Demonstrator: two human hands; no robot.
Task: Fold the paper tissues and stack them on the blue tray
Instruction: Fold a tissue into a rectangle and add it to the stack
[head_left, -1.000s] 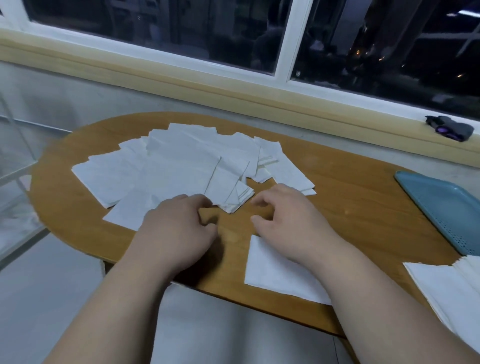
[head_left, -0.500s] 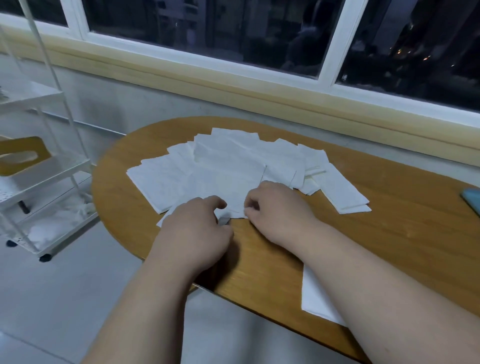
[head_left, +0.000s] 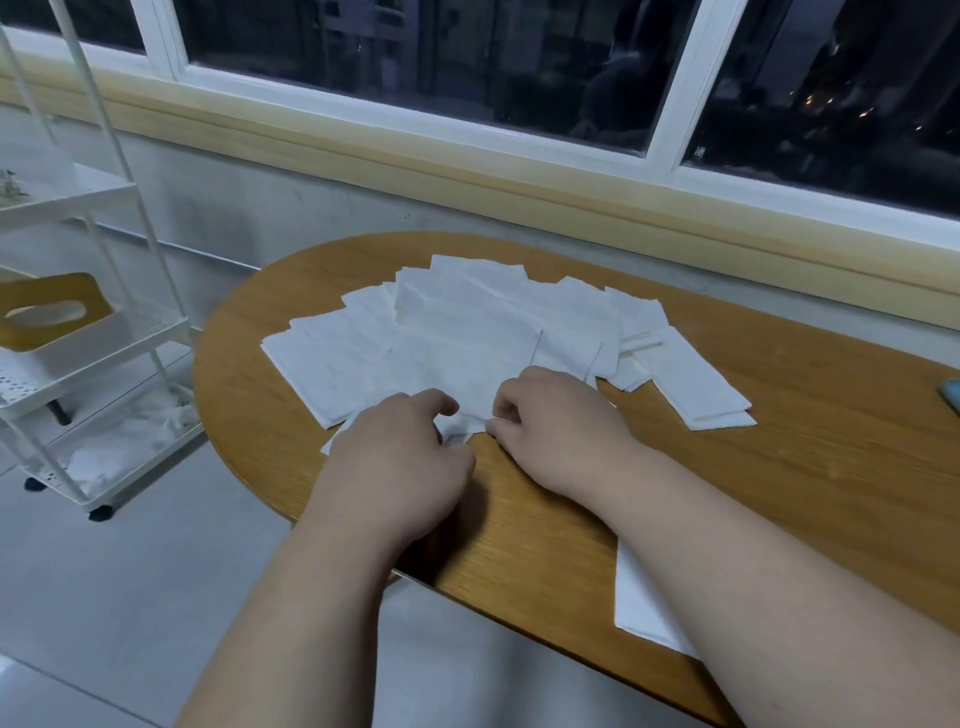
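Note:
A spread of several white paper tissues covers the rounded left end of the wooden table. Both hands sit at the pile's near edge. My left hand has its fingers curled and pinches the near corner of the front tissue. My right hand pinches the same tissue's edge between thumb and forefinger. A folded tissue lies to the right of the pile. Another white tissue lies at the table's near edge, partly under my right forearm. Only a sliver of the blue tray shows at the far right edge.
A white wheeled shelf cart stands on the floor left of the table and carries a wood-topped tissue box. A cream window ledge runs behind the table. Bare wood lies to the right of the pile.
The view has swung left, so the blue tray has slid almost out of sight. Both hands moved from bare wood up onto the pile's near edge and closed on the front tissue.

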